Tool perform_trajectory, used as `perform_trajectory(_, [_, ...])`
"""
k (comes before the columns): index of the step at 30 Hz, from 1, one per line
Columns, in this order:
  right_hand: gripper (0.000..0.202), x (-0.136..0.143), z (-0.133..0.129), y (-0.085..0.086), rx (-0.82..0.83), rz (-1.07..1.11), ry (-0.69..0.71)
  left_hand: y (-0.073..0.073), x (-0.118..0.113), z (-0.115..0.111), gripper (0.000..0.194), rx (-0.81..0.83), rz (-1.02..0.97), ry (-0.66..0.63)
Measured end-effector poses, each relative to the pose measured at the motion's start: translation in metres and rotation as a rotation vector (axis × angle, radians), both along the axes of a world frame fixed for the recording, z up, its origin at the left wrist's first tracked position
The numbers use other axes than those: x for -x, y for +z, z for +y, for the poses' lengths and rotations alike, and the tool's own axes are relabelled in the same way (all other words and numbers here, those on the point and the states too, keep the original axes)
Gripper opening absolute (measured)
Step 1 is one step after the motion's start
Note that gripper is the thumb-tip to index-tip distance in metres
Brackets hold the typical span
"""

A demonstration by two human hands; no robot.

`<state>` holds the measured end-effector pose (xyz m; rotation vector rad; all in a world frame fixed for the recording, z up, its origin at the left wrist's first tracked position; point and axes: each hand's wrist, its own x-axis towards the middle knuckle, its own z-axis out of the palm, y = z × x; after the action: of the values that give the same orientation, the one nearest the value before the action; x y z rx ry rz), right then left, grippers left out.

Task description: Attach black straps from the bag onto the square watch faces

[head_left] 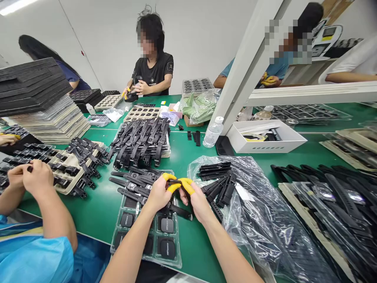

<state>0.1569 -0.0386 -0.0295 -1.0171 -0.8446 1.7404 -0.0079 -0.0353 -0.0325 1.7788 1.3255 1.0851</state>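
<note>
Both hands are raised over the near part of the green table [182, 154], with yellow covers on the thumb and forefinger of each. The left hand [160, 192] and the right hand [198, 198] are closed in a fingertip pinch on a slim black strap piece [176, 181], which sits between them, above the near edge of a pile of watches. What the strap piece joins to is partly hidden by the fingers and cannot be told. Below the hands lies a clear tray [178, 253] with square black pieces in its compartments; the pile of black-strapped watches [134, 185] covers its far part. To the right of the hands, loose black straps [222, 188] lie on a large clear plastic bag [265, 220] with dark contents. Beyond the tray stands a stack loaded with more watches [143, 139]. A plastic bottle [213, 133], a flat dark object [224, 146] and an open white box [265, 147] are placed farther back, side by side. At far right, further watches [332, 200] rest on stacked trays. On the left, a co-worker's hands [37, 177] meet over a beige tray [63, 167] bearing watches. Across the table, a person in a black shirt [154, 72] handles a dark item.
</note>
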Motion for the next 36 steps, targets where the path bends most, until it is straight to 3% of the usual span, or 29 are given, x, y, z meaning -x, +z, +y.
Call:
perform_trajectory(4, [0.054, 0.002, -0.003, 0.001, 0.076, 0.087, 0.122, -0.001, -0.004, 0.002, 0.012, -0.073, -0.093, 0.065])
perform_trajectory(8, [0.054, 0.0, -0.004, 0.004, 0.106, 0.092, 0.21, -0.001, -0.007, 0.002, 0.022, 0.042, -0.284, 0.117])
perform_trajectory(13, [0.048, -0.003, -0.005, 0.006, 0.122, 0.028, 0.338, 0.004, 0.001, 0.008, 0.043, 0.081, -0.57, 0.385])
perform_trajectory(16, [0.048, -0.003, -0.005, 0.006, 0.118, -0.026, 0.388, 0.007, 0.004, 0.012, 0.052, 0.05, -0.679, 0.467])
perform_trajectory(24, [0.05, -0.005, -0.006, 0.013, 0.099, -0.131, 0.458, 0.011, 0.004, 0.014, 0.052, 0.021, -0.736, 0.521])
perform_trajectory(36, [0.037, -0.008, -0.003, 0.011, 0.091, -0.276, 0.428, 0.01, 0.005, 0.017, 0.056, 0.082, -0.776, 0.533])
